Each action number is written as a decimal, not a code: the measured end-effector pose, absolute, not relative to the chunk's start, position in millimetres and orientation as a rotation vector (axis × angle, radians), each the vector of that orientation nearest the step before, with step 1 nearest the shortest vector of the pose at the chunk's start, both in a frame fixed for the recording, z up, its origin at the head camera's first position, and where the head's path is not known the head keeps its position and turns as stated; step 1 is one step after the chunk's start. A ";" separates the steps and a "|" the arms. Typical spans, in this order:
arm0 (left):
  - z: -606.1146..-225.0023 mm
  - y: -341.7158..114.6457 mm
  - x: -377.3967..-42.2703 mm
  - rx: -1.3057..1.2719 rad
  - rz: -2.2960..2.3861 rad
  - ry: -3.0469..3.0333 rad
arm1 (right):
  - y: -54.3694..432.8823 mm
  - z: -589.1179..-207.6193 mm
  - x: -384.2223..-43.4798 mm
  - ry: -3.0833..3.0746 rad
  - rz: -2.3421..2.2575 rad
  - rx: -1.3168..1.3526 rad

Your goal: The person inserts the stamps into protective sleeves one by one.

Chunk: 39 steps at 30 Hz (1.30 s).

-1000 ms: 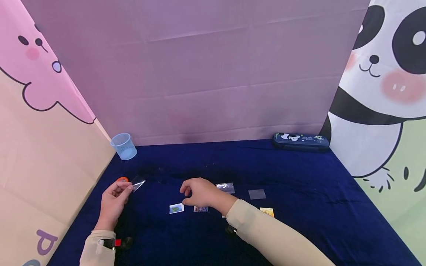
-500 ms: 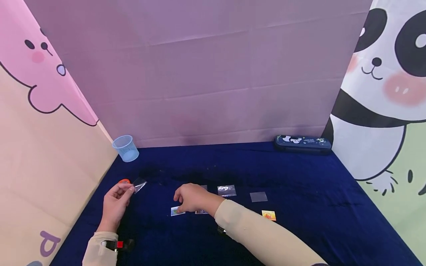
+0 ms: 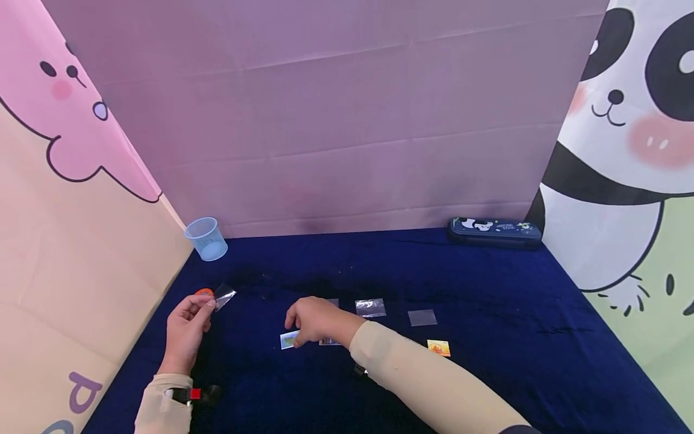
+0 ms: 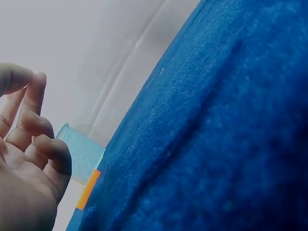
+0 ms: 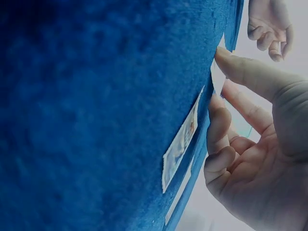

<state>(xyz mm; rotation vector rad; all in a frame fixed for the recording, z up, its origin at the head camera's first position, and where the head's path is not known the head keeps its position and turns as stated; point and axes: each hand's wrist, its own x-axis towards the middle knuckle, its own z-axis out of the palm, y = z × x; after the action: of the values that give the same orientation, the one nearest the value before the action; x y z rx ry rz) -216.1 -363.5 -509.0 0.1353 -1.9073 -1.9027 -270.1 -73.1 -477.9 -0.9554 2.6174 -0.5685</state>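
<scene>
My left hand [image 3: 187,328] pinches a small clear plastic sleeve [image 3: 225,297] between thumb and fingertips, raised at the left of the dark blue cloth. In the left wrist view the left hand [image 4: 33,154] shows its other fingers curled, and the sleeve is hardly visible. My right hand [image 3: 320,319] reaches down to the leftmost postage stamp [image 3: 288,340], a pale-bordered one with a blue-green picture. Seen from the right wrist, thumb and index finger grip that stamp [image 5: 218,79] at its edge. A second stamp [image 5: 182,144] lies flat beside this hand, partly under the wrist in the head view.
An orange stamp [image 3: 438,348] lies farther right. Behind the row are clear sleeves, one shiny [image 3: 370,307] and one flat [image 3: 422,317]; another is partly behind the right hand. An orange object [image 3: 204,292] lies by the left hand. A blue cup [image 3: 206,239] and a pencil case [image 3: 494,232] stand at the back.
My right hand has come down onto the leftmost stamp and now grips it, the stamp tilting slightly. The left hand keeps the sleeve in nearly the same place.
</scene>
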 end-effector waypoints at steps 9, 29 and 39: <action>-511.8 -363.5 -216.9 0.113 -1.935 -1.861 | -75.2 -478.5 -269.6 2.591 -0.624 -0.934; -510.5 -363.3 -218.5 0.150 -1.938 -1.902 | -57.5 -470.7 -281.3 2.503 -0.884 -0.923; -510.0 -362.4 -219.6 0.148 -1.919 -1.923 | -27.3 -458.0 -286.9 2.495 -1.078 -0.930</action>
<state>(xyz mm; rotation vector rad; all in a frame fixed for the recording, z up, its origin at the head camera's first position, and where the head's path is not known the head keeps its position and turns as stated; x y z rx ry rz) -219.6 -362.4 -510.0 0.1480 -1.9226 -1.9192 -286.9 -27.3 -458.0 -0.9296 2.4953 -1.0781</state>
